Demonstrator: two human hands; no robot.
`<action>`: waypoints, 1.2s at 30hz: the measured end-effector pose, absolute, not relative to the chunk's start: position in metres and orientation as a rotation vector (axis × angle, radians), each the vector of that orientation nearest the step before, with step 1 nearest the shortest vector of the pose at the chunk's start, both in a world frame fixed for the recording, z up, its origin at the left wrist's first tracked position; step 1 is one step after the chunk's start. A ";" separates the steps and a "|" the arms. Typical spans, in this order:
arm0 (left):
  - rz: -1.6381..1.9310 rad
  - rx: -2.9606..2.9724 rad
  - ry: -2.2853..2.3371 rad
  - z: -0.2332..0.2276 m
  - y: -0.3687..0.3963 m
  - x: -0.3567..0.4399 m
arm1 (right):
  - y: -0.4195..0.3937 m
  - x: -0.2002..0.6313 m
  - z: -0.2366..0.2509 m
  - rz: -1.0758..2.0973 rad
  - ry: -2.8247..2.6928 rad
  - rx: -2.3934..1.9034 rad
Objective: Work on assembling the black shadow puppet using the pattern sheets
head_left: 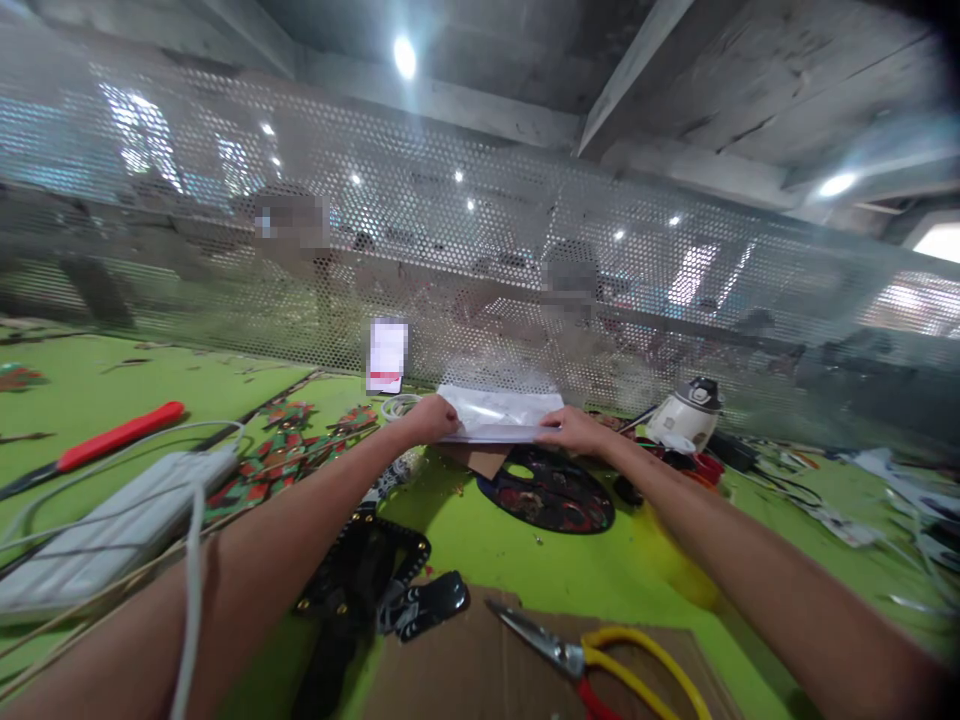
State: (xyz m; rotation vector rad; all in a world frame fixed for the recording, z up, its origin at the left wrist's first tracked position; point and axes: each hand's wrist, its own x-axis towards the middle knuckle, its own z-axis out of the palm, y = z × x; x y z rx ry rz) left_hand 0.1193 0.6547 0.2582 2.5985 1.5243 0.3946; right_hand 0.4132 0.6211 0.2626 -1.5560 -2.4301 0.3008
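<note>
Item: clear plastic bag, far bench edge against the mesh screen, pinched by left hand and right hand; risk: slick film slipping free, snagging scissors.

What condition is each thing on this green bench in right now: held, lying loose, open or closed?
Clear plastic bag: held at both ends, lifted off the green table.
Left hand: gripping the bag's left end.
Right hand: gripping its right end.
Yellow-handled scissors: lying flat on brown cardboard, blades closed.
Red-handled tool: lying untouched.
Dark round patterned piece: lying flat.
</note>
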 end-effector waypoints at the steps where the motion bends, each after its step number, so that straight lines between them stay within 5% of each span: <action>1: 0.399 2.598 1.535 0.257 0.655 0.120 | 0.620 0.413 0.262 0.291 -2.439 -1.563; 23: 0.436 2.685 1.419 0.238 0.659 0.117 | 0.628 0.415 0.250 0.073 -2.488 -1.553; 36: 0.885 2.617 1.462 0.265 0.672 0.122 | 0.638 0.417 0.283 -0.194 -2.264 -1.548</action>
